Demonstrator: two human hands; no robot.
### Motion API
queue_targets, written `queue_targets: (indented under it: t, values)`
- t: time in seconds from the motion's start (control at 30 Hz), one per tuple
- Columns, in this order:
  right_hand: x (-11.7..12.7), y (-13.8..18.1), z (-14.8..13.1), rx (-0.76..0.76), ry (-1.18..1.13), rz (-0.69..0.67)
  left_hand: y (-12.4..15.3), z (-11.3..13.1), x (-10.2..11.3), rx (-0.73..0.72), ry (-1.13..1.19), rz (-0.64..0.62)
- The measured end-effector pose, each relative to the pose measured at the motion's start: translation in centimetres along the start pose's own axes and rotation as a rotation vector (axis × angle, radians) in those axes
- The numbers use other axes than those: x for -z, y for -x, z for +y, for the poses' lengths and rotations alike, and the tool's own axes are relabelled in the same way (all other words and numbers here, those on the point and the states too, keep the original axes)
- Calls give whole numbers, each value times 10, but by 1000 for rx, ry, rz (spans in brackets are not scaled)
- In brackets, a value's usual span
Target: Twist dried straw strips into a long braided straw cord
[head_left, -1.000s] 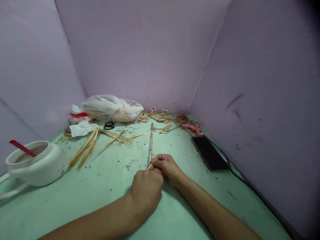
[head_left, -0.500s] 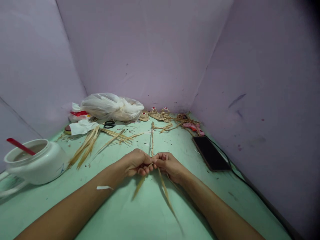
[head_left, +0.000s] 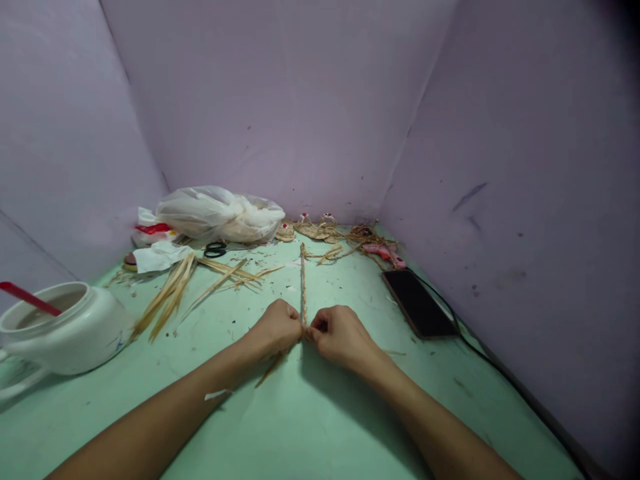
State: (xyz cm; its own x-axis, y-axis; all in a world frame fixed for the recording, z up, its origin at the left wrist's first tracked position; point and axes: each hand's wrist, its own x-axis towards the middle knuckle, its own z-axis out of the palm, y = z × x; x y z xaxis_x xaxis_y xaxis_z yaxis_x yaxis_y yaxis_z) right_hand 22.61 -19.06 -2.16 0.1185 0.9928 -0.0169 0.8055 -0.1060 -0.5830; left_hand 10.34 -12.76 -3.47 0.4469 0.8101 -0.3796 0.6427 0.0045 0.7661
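Observation:
My left hand (head_left: 275,328) and my right hand (head_left: 338,335) meet knuckle to knuckle on the green floor (head_left: 320,413). Both are closed in a pinch on the near end of a thin braided straw cord (head_left: 303,280), which runs straight away from me toward the far wall. A loose straw strip (head_left: 270,369) sticks out under my left hand toward me. A small white scrap clings to my left forearm (head_left: 216,395).
A bundle of loose straw strips (head_left: 173,297) lies to the left, with black scissors (head_left: 215,250), a white plastic bag (head_left: 220,215) and tissue behind. A white pot (head_left: 75,330) with a red stick stands far left. Woven straw pieces (head_left: 320,231), a pink tool (head_left: 383,253) and a dark phone (head_left: 419,303) with cable lie right.
My left hand moved off its spot crossed over the right and now sits beside it. The two long loose strands seen half a second ago are tucked in; only one short end shows.

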Motion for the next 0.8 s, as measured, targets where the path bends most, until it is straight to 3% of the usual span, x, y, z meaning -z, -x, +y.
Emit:
queue_targets:
  t: [0.1,0.3,0.43,0.5,0.63,0.7,0.8]
  values:
    - [0,7,-5,-33,24,-14,4,3,-3,10,21,17]
    - [-13,24,-17,144,223,5,12,11,1,69,189,-46]
    - [-11,25,-18,213,197,-32,10,7,9,39,284,-115]
    - [-6,19,-12,158,98,-19,8,5,13,25,321,-148]
    - [3,-1,1,-60,-260,141,8,3,18,-19,374,-171]
    - [2,-7,3,-144,-539,41,8,2,19,-26,382,-175]
    - [-3,-8,0,-247,-845,-234,8,3,18,-42,378,-194]
